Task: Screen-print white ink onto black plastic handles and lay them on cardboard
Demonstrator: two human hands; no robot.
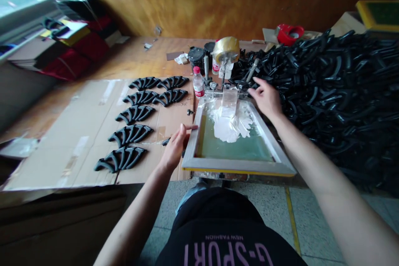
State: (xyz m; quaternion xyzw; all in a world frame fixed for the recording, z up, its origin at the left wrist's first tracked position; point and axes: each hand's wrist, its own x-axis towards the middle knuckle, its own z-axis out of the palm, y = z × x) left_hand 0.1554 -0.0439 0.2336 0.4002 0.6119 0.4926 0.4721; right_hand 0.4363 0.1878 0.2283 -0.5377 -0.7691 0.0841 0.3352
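Note:
A silk-screen frame (pixel 240 167) lies in front of me, with green mesh inside a grey rim. White ink (pixel 227 131) is smeared over the mesh's far half, and a pale squeegee-like blade (pixel 229 102) rests there. My left hand (pixel 175 149) is at the frame's left side, index finger stretched onto the rim; a dark piece (pixel 166 142) lies just beside the hand. Fingers apart, my right hand (pixel 266 97) hovers by the frame's far right corner, near the metal clamp hardware (pixel 241 86). I see nothing held in it.
Several black slatted plastic parts (pixel 131 135) lie in rows on cardboard (pixel 75 137) at left. A large heap of black parts (pixel 336 91) fills the right. Behind the frame stand a red-capped bottle (pixel 198 83), dark tubs (pixel 196 58) and a tape roll (pixel 226 49).

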